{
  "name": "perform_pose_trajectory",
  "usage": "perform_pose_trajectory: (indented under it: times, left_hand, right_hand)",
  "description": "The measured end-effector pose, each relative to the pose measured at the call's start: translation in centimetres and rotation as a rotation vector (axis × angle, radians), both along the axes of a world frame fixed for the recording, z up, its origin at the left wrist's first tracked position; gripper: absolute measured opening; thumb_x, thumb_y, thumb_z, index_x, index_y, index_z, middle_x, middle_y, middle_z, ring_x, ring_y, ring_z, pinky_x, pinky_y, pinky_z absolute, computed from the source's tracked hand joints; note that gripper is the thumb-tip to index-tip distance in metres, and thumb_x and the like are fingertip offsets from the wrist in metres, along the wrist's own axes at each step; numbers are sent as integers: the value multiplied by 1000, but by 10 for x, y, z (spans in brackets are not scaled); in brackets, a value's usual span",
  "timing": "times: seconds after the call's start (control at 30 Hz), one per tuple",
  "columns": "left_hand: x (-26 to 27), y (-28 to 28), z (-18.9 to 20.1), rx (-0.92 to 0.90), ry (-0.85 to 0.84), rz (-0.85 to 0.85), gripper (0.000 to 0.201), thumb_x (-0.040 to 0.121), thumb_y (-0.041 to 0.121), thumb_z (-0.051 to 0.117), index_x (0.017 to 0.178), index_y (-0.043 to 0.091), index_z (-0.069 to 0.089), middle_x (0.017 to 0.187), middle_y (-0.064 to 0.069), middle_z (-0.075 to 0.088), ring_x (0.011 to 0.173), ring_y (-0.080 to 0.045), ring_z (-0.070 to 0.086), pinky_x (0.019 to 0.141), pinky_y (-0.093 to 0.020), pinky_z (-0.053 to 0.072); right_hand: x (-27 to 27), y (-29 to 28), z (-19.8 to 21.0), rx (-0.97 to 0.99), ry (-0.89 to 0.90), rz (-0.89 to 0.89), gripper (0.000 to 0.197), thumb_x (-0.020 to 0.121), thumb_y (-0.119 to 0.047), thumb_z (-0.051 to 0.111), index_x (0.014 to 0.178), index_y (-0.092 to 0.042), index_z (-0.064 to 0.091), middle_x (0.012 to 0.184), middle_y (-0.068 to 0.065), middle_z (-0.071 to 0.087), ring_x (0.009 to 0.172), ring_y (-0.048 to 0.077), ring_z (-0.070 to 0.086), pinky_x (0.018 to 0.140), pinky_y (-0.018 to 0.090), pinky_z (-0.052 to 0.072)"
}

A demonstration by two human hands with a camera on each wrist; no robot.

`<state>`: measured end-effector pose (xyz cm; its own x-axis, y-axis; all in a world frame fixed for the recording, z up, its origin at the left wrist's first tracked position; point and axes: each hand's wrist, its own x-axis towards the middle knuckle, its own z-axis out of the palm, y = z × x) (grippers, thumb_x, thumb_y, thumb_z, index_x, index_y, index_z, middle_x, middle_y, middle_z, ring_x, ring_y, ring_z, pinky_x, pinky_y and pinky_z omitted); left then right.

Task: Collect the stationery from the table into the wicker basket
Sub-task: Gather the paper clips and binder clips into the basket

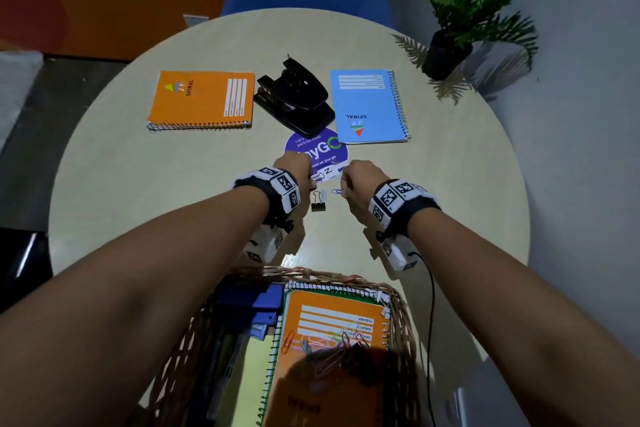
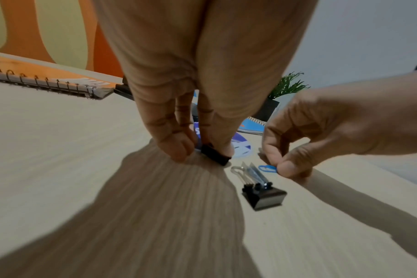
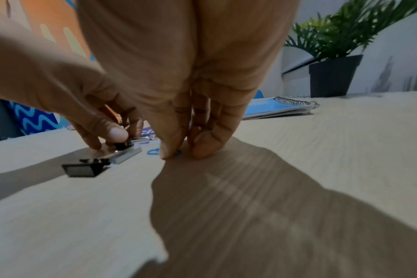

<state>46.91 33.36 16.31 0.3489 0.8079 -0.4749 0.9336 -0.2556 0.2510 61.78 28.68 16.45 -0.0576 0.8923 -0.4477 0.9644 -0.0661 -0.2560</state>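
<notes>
While an orange spiral notebook (image 1: 202,99), a black hole punch (image 1: 296,97) and a blue spiral notebook (image 1: 369,106) lie beyond, the left hand (image 1: 294,168) pinches a small black binder clip (image 2: 214,155) and the right hand (image 1: 360,180) pinches a blue paper clip (image 2: 267,168). Another black binder clip (image 1: 318,201) lies between them, the wicker basket (image 1: 403,315) nearer.

We see our right hand (image 3: 179,105) low over the table (image 3: 321,169), fingertips (image 3: 167,152) pinching a blue paper clip (image 3: 152,151). To its left our left hand (image 3: 88,105) pinches a small black clip (image 3: 123,145). A larger binder clip (image 3: 83,168) lies nearby. Behind are a blue notebook (image 3: 274,108) and a potted plant (image 3: 333,75).
</notes>
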Motion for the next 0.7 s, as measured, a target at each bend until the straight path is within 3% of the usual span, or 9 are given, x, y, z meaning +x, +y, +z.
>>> perform_pose_trajectory:
  times: [0.13,0.23,0.3,0.4,0.47,0.57,0.7]
  left_hand:
    - [-1,-4,7,-39,41,2,35,87,23,71,114,0,70,116,-19,70,109,-34,65,91,-39,53]
    - [-10,-6,14,-25,11,21,24,85,14,71,106,2,72,112,-18,71,103,-36,66,85,-37,54]
    - [-20,-9,26,4,-38,38,16,84,14,73,98,7,68,107,-16,70,102,-35,65,80,-35,51]
    - [-37,-17,55,45,-134,18,24,84,19,76,102,9,66,107,-12,71,102,-31,66,83,-33,49]
    - [-47,-27,80,58,-186,-20,24,84,18,75,106,9,68,105,-10,73,100,-28,68,88,-35,52]
    - [-65,-52,108,78,-278,-81,15,87,16,72,100,9,73,96,-8,76,90,-22,70,85,-34,54]
    - [-85,-108,118,-1,-416,-89,16,89,14,69,103,10,76,91,-6,79,87,-18,73,88,-32,56]
  right_hand:
    - [5,-21,5,-54,40,-33,20,88,-13,52,93,1,66,101,19,68,93,37,62,84,41,52]
    - [10,-44,24,-50,105,-13,15,84,-16,52,82,-7,65,88,15,67,81,32,63,76,38,54]
    - [16,-62,43,-31,175,3,10,81,-12,55,74,-13,61,77,7,64,69,20,59,69,31,49]
    - [24,-93,74,-12,295,55,14,82,-3,59,87,-14,66,70,-2,64,57,0,56,64,18,42]
    - [26,-117,94,-12,348,89,16,84,-5,61,94,-15,69,71,-4,68,59,-1,61,64,14,47]
    - [19,-149,110,-41,345,155,14,85,-9,64,92,-17,74,74,-5,72,67,6,66,66,17,50]
    - [9,-178,106,-98,319,191,18,87,-12,62,98,-19,75,92,-3,76,77,4,65,67,9,44]
